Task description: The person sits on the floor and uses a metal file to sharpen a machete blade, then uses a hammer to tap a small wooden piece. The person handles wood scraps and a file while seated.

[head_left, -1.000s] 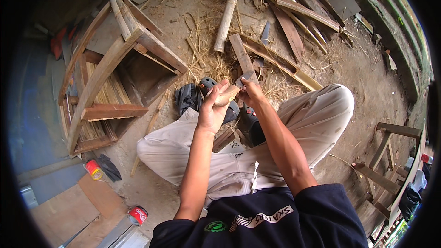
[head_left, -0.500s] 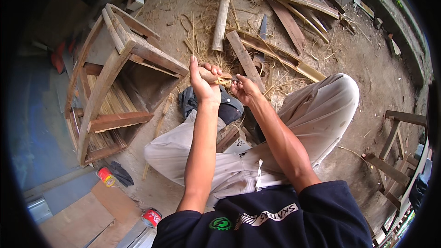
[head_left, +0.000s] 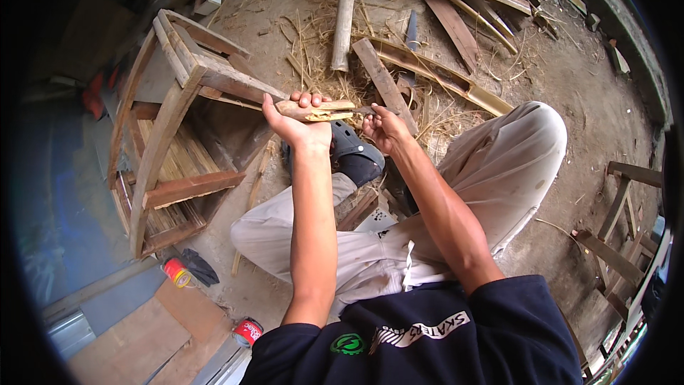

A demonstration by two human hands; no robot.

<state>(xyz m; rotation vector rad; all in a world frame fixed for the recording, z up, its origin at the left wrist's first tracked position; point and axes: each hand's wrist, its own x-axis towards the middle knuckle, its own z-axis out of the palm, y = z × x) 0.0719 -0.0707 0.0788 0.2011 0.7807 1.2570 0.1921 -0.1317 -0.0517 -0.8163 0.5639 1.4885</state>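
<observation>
Head view: left hand (head_left: 299,122) grips rough wood piece (head_left: 313,110).

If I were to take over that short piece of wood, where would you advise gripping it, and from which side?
Grip the thicker, rounded end, where the left hand wraps the piece of wood now, coming from the person's left. It lies roughly level, and its thinner end points toward the right hand, which holds something thin against it.

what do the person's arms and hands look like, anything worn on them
Both hands, the left hand and the right hand, are bare: no gloves, rings or watch visible. The forearms are bare too. The short sleeves of a dark navy T-shirt with a green round logo and white print end near the elbows.
</observation>
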